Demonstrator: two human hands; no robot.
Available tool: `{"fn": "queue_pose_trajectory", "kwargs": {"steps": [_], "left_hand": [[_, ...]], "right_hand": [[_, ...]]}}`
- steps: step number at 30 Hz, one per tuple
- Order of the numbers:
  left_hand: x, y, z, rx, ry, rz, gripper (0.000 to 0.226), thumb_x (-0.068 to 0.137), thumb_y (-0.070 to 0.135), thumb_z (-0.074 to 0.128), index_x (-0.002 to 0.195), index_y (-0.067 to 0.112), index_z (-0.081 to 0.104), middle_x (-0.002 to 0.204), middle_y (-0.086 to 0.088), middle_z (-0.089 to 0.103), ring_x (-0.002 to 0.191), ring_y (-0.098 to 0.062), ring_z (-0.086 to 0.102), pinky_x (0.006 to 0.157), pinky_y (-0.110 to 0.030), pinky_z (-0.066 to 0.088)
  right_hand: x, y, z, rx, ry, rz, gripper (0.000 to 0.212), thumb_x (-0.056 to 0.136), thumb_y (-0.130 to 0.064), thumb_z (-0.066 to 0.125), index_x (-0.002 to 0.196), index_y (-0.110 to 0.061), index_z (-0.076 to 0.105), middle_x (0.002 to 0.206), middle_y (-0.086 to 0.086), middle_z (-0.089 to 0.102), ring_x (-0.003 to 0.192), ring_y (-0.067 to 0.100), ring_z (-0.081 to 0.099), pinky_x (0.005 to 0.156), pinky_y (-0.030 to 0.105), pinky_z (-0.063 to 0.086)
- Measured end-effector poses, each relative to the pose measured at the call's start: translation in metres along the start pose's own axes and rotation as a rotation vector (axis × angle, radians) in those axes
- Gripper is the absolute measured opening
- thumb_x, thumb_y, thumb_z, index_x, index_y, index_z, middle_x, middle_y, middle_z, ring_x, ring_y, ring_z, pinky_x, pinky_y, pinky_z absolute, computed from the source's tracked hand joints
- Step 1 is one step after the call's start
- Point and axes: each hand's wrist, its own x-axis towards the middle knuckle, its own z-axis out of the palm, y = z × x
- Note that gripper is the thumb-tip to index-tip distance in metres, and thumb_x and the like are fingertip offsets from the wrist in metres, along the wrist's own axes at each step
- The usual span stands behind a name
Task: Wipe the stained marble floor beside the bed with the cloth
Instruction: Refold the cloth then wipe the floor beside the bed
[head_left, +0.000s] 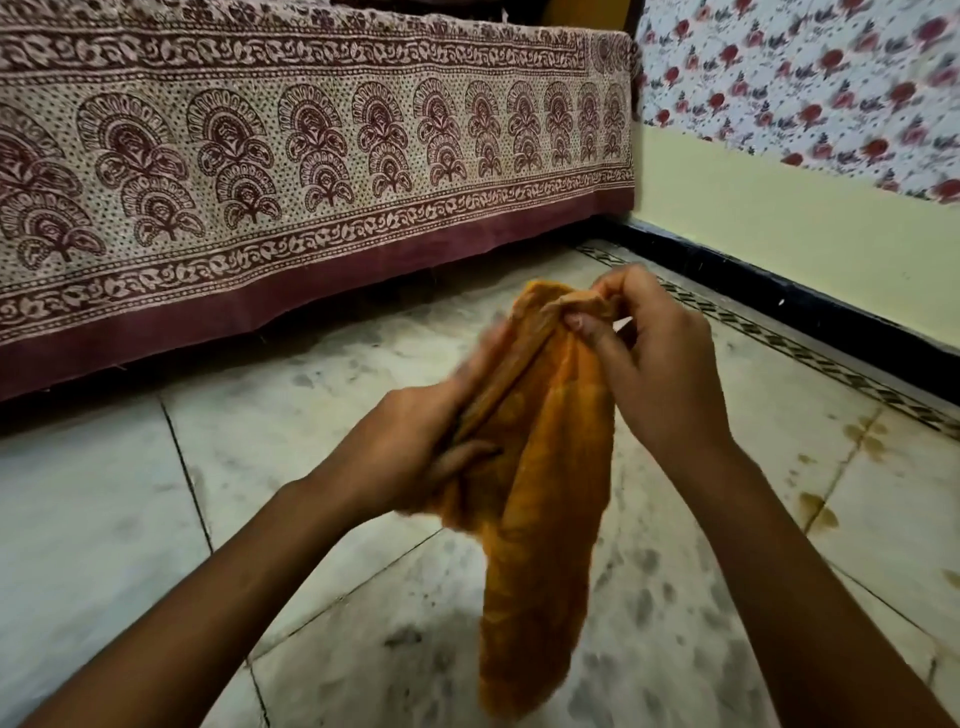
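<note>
The orange cloth (540, 519) hangs limp above the marble floor (104, 519), the right hand (660, 374) pinching its top edge at 12 o'clock and the left hand (410, 447) curled round its bunched fold at 9 o'clock; soft and light, it would probably handle best wadded into one palm.

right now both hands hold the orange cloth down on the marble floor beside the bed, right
No. In the head view the left hand and right hand hold the orange cloth in the air, hanging above the marble floor beside the bed.
</note>
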Motion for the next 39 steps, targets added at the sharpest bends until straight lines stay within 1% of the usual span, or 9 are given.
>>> {"fn": "queue_pose_trajectory", "kwargs": {"steps": [8,14,18,21,24,27,31,34,39], "left_hand": [[0.013,-0.006,-0.011,-0.149,-0.137,-0.224,0.038,0.091,0.019,0.056,0.121,0.042,0.052,0.104,0.008,0.064,0.08,-0.005,0.06,0.067,-0.023,0.049],[0.018,0.014,-0.011,-0.642,0.087,-0.612,0.022,0.086,0.048,0.046,0.098,0.032,0.058,0.095,0.012,0.063,0.084,-0.005,0.059,0.071,-0.017,0.045],[0.011,0.013,-0.034,-0.289,-0.092,-0.233,0.024,0.076,0.027,0.074,0.088,0.038,0.056,0.081,0.015,0.062,0.078,-0.001,0.061,0.063,-0.016,0.047],[0.011,0.015,-0.053,-0.403,-0.28,-0.179,0.011,0.073,0.021,0.073,0.083,0.02,0.068,0.08,0.003,0.07,0.073,-0.01,0.067,0.065,-0.022,0.053],[0.011,0.005,-0.049,-0.723,-0.062,-0.352,0.018,0.075,0.024,0.067,0.091,0.017,0.068,0.084,0.001,0.072,0.077,-0.013,0.068,0.066,-0.024,0.055],[-0.01,-0.017,-0.013,-1.559,0.245,-0.844,0.056,0.083,0.058,0.04,0.109,0.017,0.068,0.107,-0.011,0.069,0.087,-0.025,0.068,0.067,-0.037,0.058],[-0.067,-0.024,0.058,-1.979,0.027,-1.162,0.098,0.071,0.082,0.03,0.114,0.001,0.064,0.123,-0.027,0.057,0.105,-0.042,0.059,0.083,-0.059,0.048],[-0.075,-0.023,0.065,-1.999,0.045,-1.187,0.1,0.069,0.079,0.037,0.133,0.003,0.047,0.127,-0.027,0.054,0.11,-0.039,0.057,0.09,-0.054,0.046],[-0.07,-0.034,0.049,-1.15,-0.028,-0.967,0.079,0.078,0.004,0.066,0.138,0.038,0.029,0.113,-0.014,0.066,0.095,-0.021,0.067,0.08,-0.031,0.054]], "right_hand": [[-0.056,0.008,0.013,-0.145,0.269,-0.045,0.022,0.096,-0.035,0.039,0.1,-0.014,0.047,0.07,0.002,0.057,0.059,0.018,0.055,0.05,0.024,0.035],[-0.136,-0.019,0.076,0.071,-0.12,-0.292,0.017,0.094,-0.042,0.048,0.1,-0.027,0.053,0.076,-0.004,0.063,0.062,0.007,0.054,0.05,0.02,0.046],[-0.109,-0.007,0.062,0.4,0.195,0.126,0.025,0.078,-0.044,0.065,0.096,-0.031,0.053,0.084,-0.015,0.057,0.071,0.003,0.055,0.059,0.017,0.045],[-0.085,0.015,0.049,0.62,-0.247,0.421,0.078,0.061,-0.04,0.082,0.126,-0.042,0.039,0.122,-0.023,0.052,0.109,-0.005,0.052,0.087,0.01,0.044],[-0.08,0.012,0.045,0.748,-0.752,0.494,0.047,0.069,-0.014,0.078,0.109,-0.03,0.06,0.106,-0.01,0.07,0.099,0.006,0.065,0.084,0.02,0.052],[-0.084,0.001,0.05,0.814,-0.579,0.588,0.028,0.067,-0.021,0.075,0.094,-0.021,0.068,0.093,-0.005,0.074,0.089,0.013,0.069,0.078,0.026,0.056],[-0.082,0.002,0.062,0.856,-0.436,0.806,0.03,0.067,-0.026,0.076,0.095,-0.017,0.069,0.094,0.003,0.074,0.088,0.02,0.07,0.08,0.035,0.056],[-0.078,0.014,0.061,0.518,-0.604,0.778,0.015,0.078,-0.015,0.072,0.092,-0.013,0.068,0.093,0.007,0.071,0.087,0.023,0.068,0.08,0.035,0.056],[-0.069,0.029,0.052,0.292,-0.831,0.798,0.032,0.073,-0.008,0.077,0.097,0.008,0.063,0.09,0.024,0.068,0.077,0.028,0.067,0.072,0.037,0.056]]}}
